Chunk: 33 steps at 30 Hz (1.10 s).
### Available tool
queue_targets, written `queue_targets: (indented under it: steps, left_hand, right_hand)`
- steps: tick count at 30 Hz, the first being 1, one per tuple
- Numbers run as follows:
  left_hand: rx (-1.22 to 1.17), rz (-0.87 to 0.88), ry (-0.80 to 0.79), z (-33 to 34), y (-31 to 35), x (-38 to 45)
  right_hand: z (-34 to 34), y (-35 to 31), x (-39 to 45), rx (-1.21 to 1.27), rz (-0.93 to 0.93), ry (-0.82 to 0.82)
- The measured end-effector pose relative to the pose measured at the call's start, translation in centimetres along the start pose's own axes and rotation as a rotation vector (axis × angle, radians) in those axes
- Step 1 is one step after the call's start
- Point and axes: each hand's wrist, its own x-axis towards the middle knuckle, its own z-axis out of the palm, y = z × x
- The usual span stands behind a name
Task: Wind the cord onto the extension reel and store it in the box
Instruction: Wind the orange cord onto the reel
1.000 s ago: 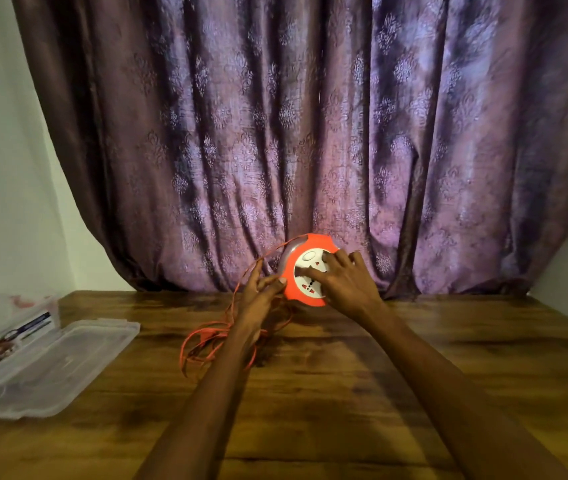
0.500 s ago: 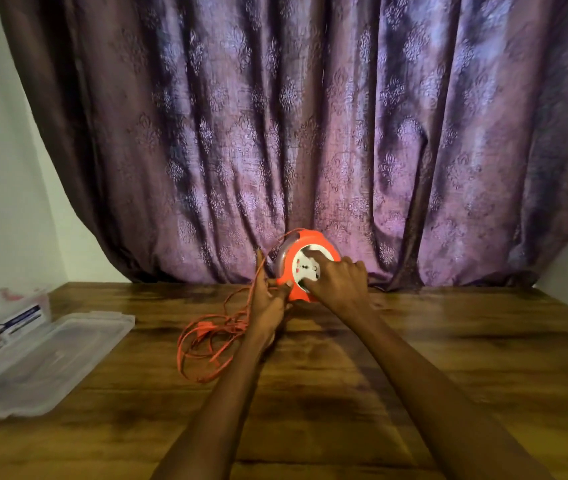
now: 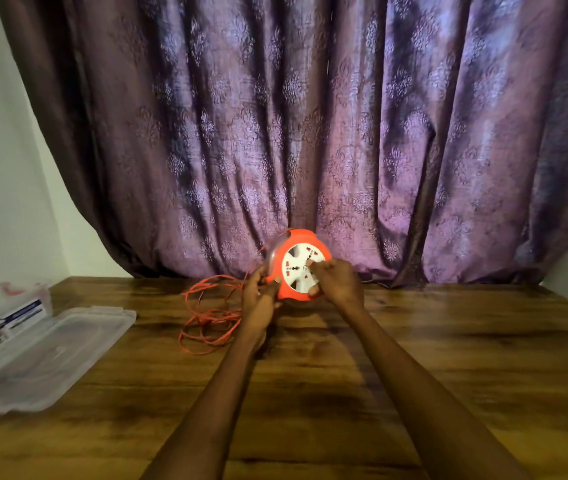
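Note:
An orange extension reel [image 3: 296,244] with a white socket face stands upright near the far edge of the wooden table [image 3: 448,358]. My left hand [image 3: 258,299] grips the reel's left rim from the side. My right hand [image 3: 336,282] is curled against the white face, fingers hooked into it. A loose tangle of orange cord [image 3: 209,313] lies on the table left of the reel and runs up to it behind my left hand. At the far left sits the clear plastic box [image 3: 9,303] with printed packaging inside.
The box's clear lid [image 3: 54,351] lies flat on the table beside the box at the left. A purple patterned curtain [image 3: 310,133] hangs right behind the reel. White walls close in at both sides.
The white face of the reel has turned under my right hand. My left hand has shifted from the cord onto the reel's rim. The cord pile looks slightly smaller.

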Motion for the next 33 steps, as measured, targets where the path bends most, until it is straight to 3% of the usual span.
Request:
queue_targets:
  steps: [3, 6, 12, 18, 21, 24, 29, 33]
  left_hand:
    - [-0.069, -0.077, -0.009, -1.4, 0.7, 1.0]
    - [-0.048, -0.123, -0.036, -2.5, 1.1, 1.6]
    - [0.056, -0.179, -0.169, -3.9, 1.2, 1.9]
    - [0.042, -0.13, -0.171, -3.1, 1.1, 1.0]
    - [0.018, -0.111, -0.139, -2.3, 0.5, 0.7]
    - [-0.053, -0.082, -0.13, -1.3, 0.2, 0.3]
    - [-0.111, -0.001, -0.058, -0.5, 0.0, -0.1]
    - [-0.078, 0.083, -0.053, -0.5, 0.0, -0.4]
  right_hand:
    - [-1.4, 0.7, -0.2, -0.484, -0.537, 0.133]
    - [-2.8, 0.1, 0.5, -0.707, -0.969, -0.06]
    - [-4.1, -1.9, 0.2, -1.194, -1.25, -0.275]
    - [-4.4, -2.4, -0.1, -1.42, -1.387, -0.139]
    - [-3.9, -2.1, 0.0, -1.473, -1.255, -0.056]
    - [-3.1, -2.2, 0.1, -1.373, -0.951, -0.036]
    - [-0.5, -3.4, -0.6, -0.78, -0.347, 0.138]
    - [0.2, -4.4, -0.4, 0.085, 0.212, -0.045]
